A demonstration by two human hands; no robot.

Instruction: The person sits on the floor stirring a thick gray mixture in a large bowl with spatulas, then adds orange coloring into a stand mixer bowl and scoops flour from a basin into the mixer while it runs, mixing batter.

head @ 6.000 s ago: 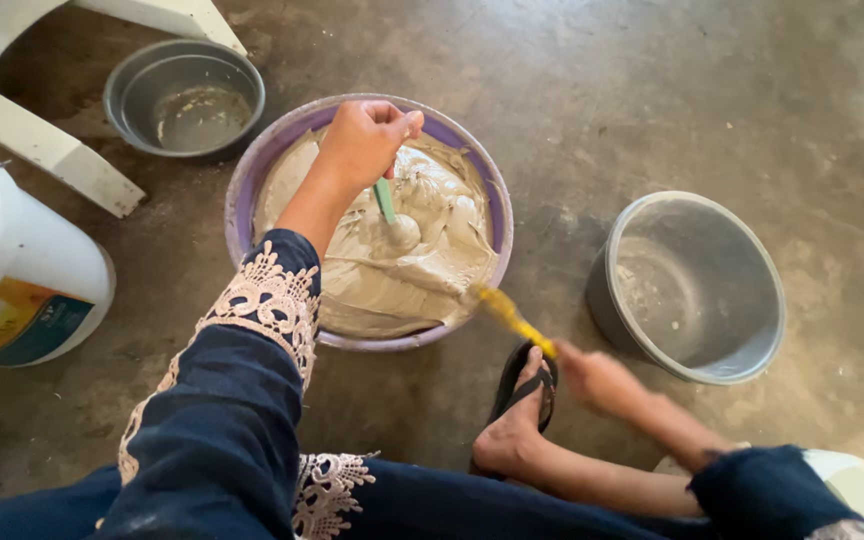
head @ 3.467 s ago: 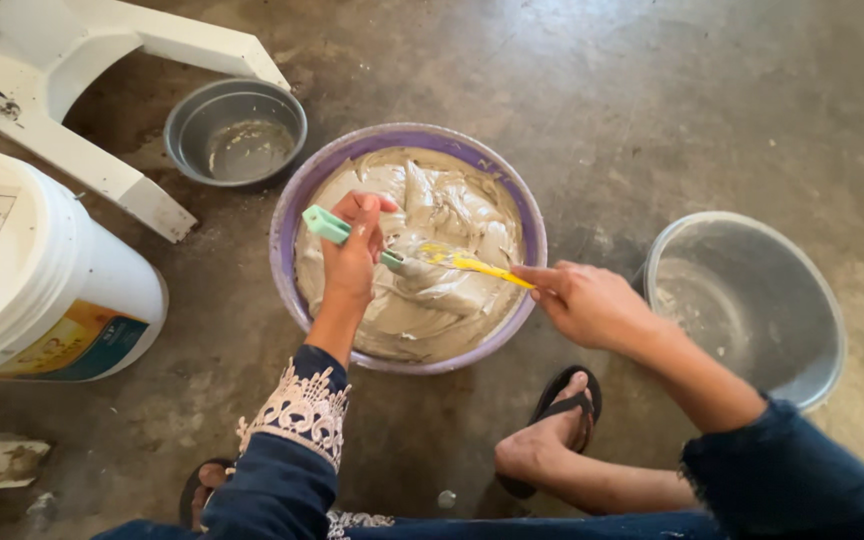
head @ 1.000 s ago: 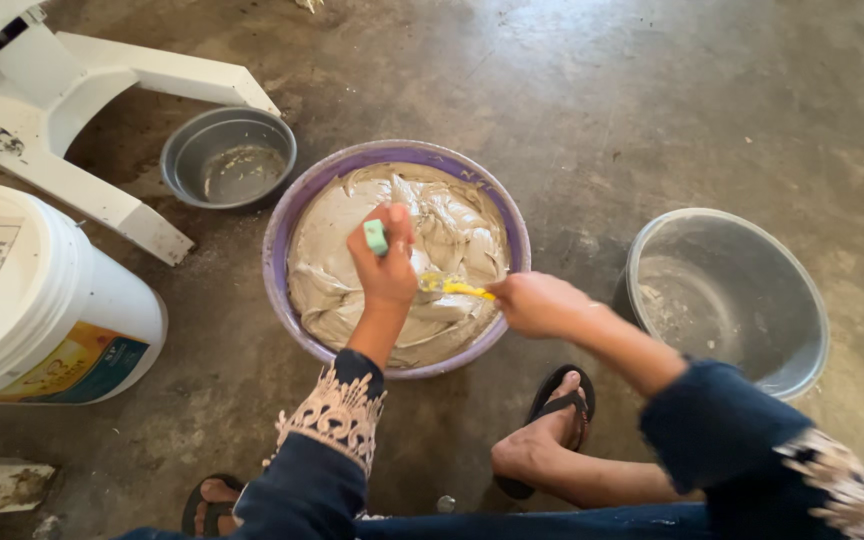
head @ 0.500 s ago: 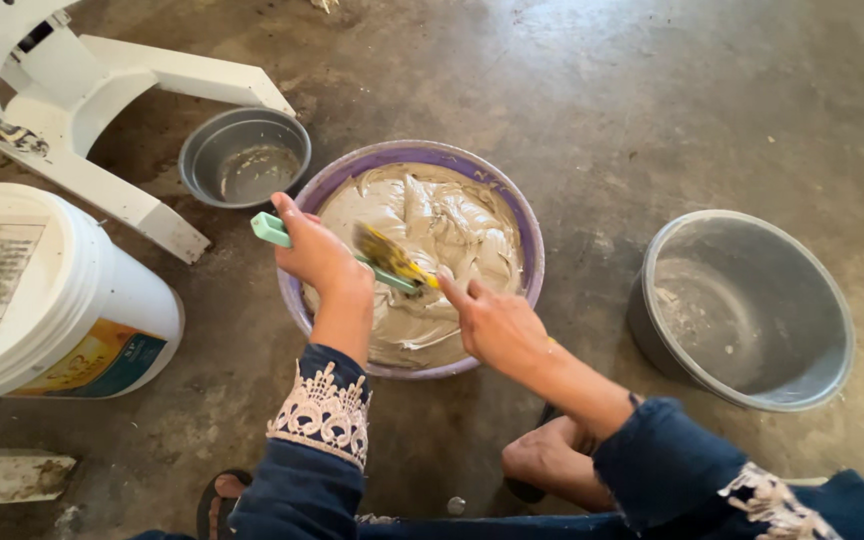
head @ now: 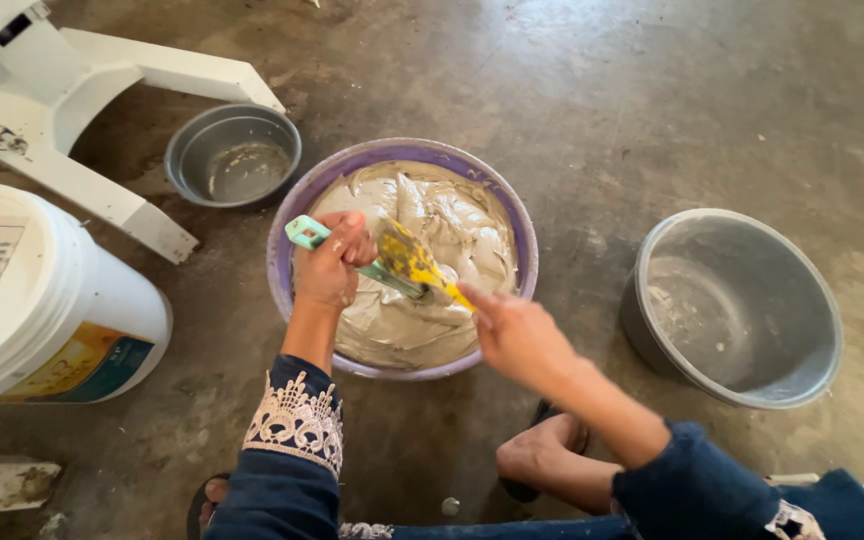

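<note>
A purple basin sits on the concrete floor, filled with thick grey paste. My left hand is closed around the green handle of a scraper over the basin's left side. My right hand grips the handle of a yellow scraper, whose blade is raised over the paste and crosses the green tool's blade. Both sleeves are dark blue; the left one has a white lace cuff.
A small grey metal bowl lies behind the basin on the left, a larger grey metal bowl to the right. A white plastic bucket and a white plastic chair stand at left. My sandalled foot rests near the basin.
Both hands shifted toward the basin's left side. The yellow scraper lifted out of the paste and now crosses the green tool. The view moved slightly.
</note>
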